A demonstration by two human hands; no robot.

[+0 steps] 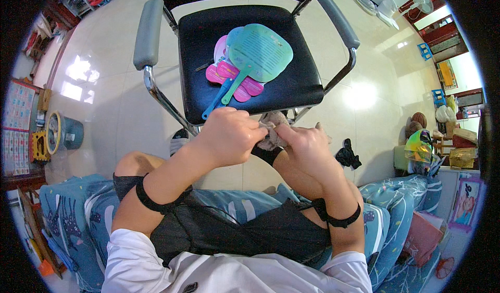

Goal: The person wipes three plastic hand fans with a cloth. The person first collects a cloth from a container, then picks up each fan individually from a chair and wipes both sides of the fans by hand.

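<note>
A crumpled beige cloth (275,121) is gripped between both hands, just in front of the chair's seat edge. My left hand (230,135) pinches its left side, fingers curled in. On the other side my right hand (308,142) holds it between thumb and fingers, and a bit of cloth shows past the knuckles. Beyond them is a black chair seat (195,31) carrying a green hand fan (263,53). Under that fan lie a blue fan with its blue handle (215,101) and pink fans (250,86), partly covered.
Grey armrests (148,33) flank the seat on metal legs. A bin (70,133) with a yellow rim stands at left. A black sock-like cloth (348,155) lies on the tiles at right. Patterned blue fabric (78,207) covers the seat beneath me. Basketballs (418,120) rest far right.
</note>
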